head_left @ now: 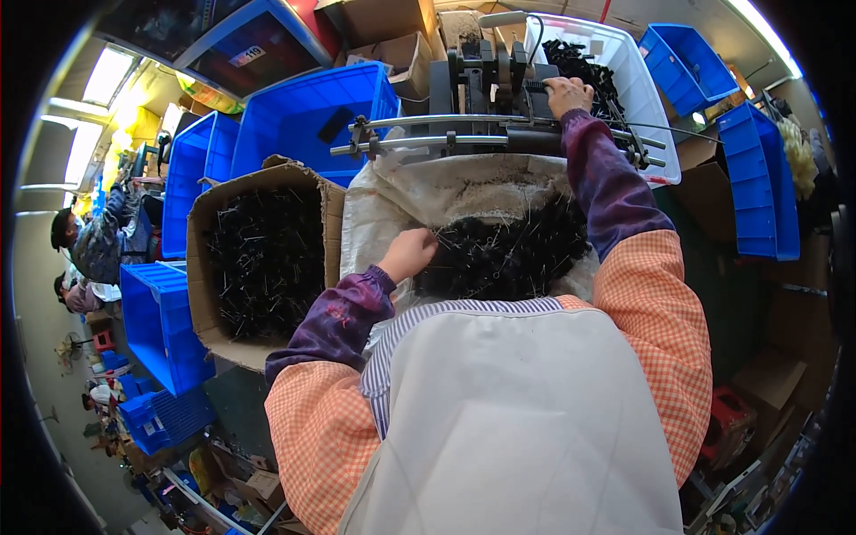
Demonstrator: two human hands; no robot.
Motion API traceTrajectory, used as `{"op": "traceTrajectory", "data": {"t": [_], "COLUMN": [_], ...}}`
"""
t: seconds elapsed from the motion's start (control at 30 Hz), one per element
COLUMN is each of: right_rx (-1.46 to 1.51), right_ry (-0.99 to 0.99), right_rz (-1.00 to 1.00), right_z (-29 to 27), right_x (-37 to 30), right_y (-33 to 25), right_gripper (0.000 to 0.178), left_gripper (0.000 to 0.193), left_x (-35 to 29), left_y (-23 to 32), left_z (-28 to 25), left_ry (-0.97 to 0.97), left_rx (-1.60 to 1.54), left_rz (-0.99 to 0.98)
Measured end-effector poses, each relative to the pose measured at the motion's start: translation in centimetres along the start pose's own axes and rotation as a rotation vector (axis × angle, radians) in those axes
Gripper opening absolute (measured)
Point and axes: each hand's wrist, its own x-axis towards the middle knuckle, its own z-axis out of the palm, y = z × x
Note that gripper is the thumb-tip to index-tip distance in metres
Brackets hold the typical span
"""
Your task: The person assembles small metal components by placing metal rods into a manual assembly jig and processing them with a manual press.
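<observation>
My left hand [409, 255] is at the left edge of a pile of black, bristly pieces with thin wire stems [499, 254]. Its fingers are curled together, and the tips are hidden, so what they hold cannot be made out. The pile lies on a whitish woven sack [374, 201] in front of me. Farther off, my right hand [569, 95] rests at the right side of a dark metal machine [486, 94]. Those fingers are bent and closed against it; anything in them is too small to name. Two shiny rods [428, 143] run across the machine's front.
Left of the sack stands a cardboard box [332, 223] full of similar black pieces. A white bin [655, 134] with more of them is behind my right hand. Blue crates [294, 98] stand at left and right [758, 183]. Other people [98, 236] are far left.
</observation>
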Motion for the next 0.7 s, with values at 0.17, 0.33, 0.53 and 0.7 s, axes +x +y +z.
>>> {"op": "traceTrajectory", "data": {"t": [0.17, 0.33, 0.53, 0.7], "right_rx": [-0.089, -0.038, -0.033, -0.021], "right_ry": [0.040, 0.089, 0.085, 0.069], "right_rz": [0.059, 0.033, -0.010, -0.014], "right_z": [-1.3, -0.7, 0.3, -0.1], "right_x": [-2.3, -2.4, -2.5, -2.4], "right_y": [0.0, -1.8, -7.3, -6.5], "right_gripper": [0.030, 0.029, 0.028, 0.028], "left_gripper": [0.015, 0.020, 0.016, 0.020], "left_x": [0.0, 1.4, 2.8, 3.1], "left_y": [-0.2, 3.3, 6.4, 6.3], "left_z": [-0.3, -2.0, -2.2, -2.3], "left_ry": [0.235, 0.424, 0.387, 0.248], "left_rx": [-0.119, -0.307, -0.155, 0.109], "left_rz": [0.074, 0.062, 0.178, 0.145]}}
